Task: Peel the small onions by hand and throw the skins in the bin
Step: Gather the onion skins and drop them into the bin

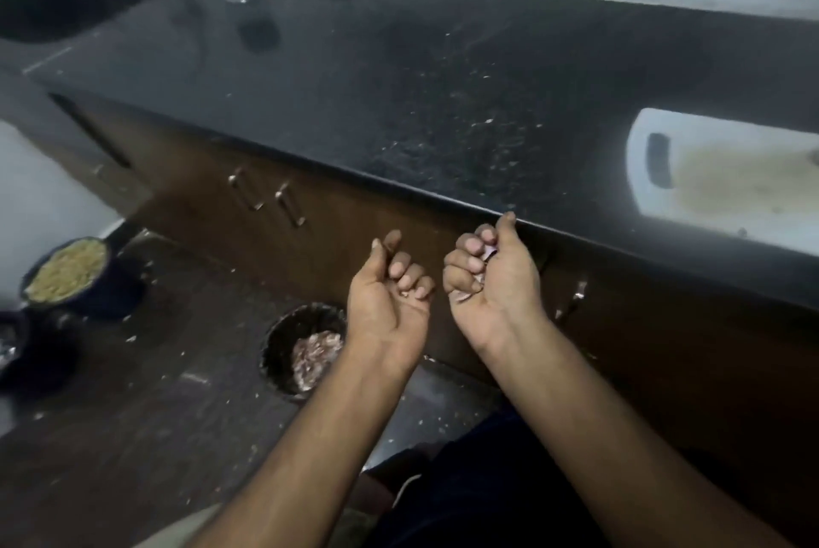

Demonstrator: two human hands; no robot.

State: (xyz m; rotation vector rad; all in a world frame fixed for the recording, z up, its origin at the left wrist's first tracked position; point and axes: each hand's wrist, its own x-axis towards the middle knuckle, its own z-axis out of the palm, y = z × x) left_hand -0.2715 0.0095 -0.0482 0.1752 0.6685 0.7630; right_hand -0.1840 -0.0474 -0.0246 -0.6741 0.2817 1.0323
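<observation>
— So where are the hands?
— Both palm-up in front of the counter [399,73], off its front edge. The right hand [492,277] has its fingers curled round bits of onion skin [489,255]. The left hand [390,281] is loosely cupped; a pale scrap lies by its fingers, though I can't tell if it's gripped.
— And the bin?
— The bin [283,343] stands on the floor just left of the left wrist, skins piled inside. A white cutting board [727,175] lies at the counter's right end.
</observation>
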